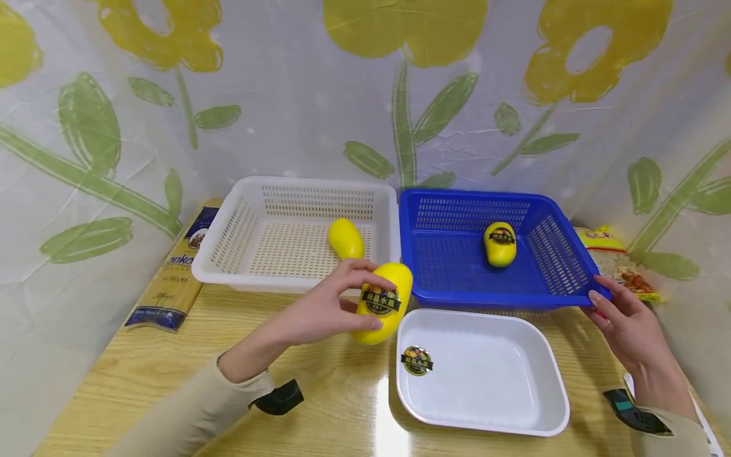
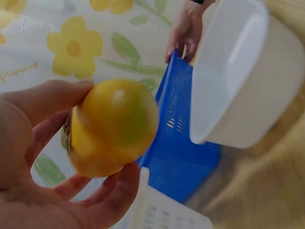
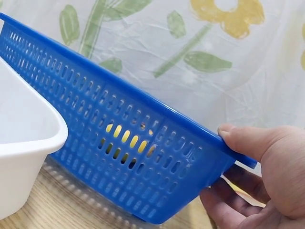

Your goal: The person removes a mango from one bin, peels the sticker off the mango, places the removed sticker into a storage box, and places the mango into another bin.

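My left hand [image 1: 328, 301] grips a yellow mango [image 1: 394, 311] with a dark fruit sticker, above the table by the front rim of the white basket [image 1: 228, 277]. In the left wrist view, thumb and fingers wrap round that mango [image 2: 116, 126], which has a greenish patch. My right hand [image 1: 636, 324] pinches the front right corner of the blue basket [image 1: 491, 297], thumb on the rim and fingers beneath it. One mango [image 1: 345, 239] lies in the white basket. Another stickered mango [image 1: 500, 245] lies in the blue basket and shows through its slots in the right wrist view.
A white tub [image 1: 485, 374] with a fruit sticker [image 1: 417, 360] inside stands in front of the blue basket. Left of the white basket lies a spaghetti pack [image 1: 171, 273]. A food packet [image 1: 617, 260] is at the right, and a flowered curtain [image 1: 285, 95] hangs behind.
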Demonstrator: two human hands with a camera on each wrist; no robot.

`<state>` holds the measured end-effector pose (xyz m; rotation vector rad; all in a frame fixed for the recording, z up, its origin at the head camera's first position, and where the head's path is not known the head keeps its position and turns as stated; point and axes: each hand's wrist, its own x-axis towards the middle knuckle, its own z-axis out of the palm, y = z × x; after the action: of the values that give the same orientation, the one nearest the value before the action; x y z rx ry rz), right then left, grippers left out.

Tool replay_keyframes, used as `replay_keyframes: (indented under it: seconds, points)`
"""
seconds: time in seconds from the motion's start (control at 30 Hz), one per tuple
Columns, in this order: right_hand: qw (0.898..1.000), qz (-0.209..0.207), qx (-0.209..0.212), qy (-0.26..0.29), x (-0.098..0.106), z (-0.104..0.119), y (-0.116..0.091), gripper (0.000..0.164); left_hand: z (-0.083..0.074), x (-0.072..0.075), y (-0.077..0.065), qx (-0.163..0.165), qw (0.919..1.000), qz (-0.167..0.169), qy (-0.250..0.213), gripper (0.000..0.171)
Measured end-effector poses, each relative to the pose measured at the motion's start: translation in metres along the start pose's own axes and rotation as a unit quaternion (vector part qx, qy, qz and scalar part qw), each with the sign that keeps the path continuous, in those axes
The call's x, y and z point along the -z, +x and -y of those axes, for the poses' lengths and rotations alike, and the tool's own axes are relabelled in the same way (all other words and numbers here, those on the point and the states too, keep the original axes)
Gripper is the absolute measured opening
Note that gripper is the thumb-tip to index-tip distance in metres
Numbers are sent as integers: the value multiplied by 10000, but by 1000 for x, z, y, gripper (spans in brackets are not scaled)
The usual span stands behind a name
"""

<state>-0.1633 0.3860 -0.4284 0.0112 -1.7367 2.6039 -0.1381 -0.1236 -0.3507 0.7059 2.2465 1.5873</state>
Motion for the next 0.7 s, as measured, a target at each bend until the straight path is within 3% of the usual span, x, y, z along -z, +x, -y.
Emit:
replay_keyframes:
  seconds: [0.17, 0.37, 0.5, 0.7]
  points:
    - [10000, -49, -1, -77, -1, 0, 0, 32, 10, 2, -30, 228, 9989, 334, 253, 42]
    - [9999, -64, -59, -118, -2, 0, 0, 33, 28, 1, -52, 686, 9945, 551, 565, 39]
    - [9999, -23, -36, -141, -2, -1, 1, 33, 46, -7, -57, 842, 9940, 338, 609, 40]
    - [9999, 108, 88, 82, -1, -1, 1, 34, 71, -16, -54, 1091, 9921, -245, 578, 39]
